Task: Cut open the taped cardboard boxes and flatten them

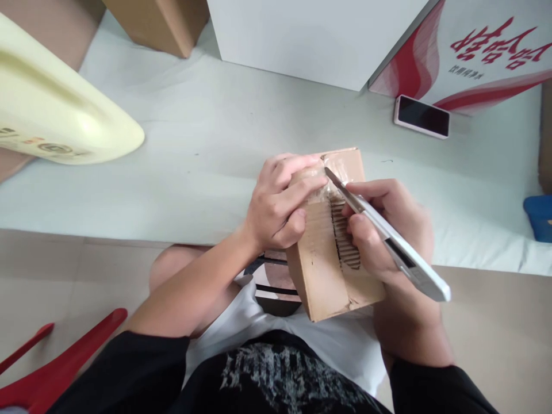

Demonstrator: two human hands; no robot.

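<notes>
A small brown cardboard box (319,253) is tilted over my lap at the table's front edge. Clear packing tape (340,167) covers its far end, and a torn strip along the top bares the corrugated layer. My left hand (280,201) presses on the box's left side and top, fingers curled over the taped end. In my right hand (388,224) is a white box cutter (401,253) with its blade out. The blade tip touches the tape near the seam, close to my left fingertips.
On the pale-covered table (194,155) lie a phone (422,117) and a blue object (539,217) at the right edge. A white box (293,40), a red-and-white carton (474,57) and a brown carton (164,23) stand behind. A pale yellow rounded object (64,98) juts in from the left.
</notes>
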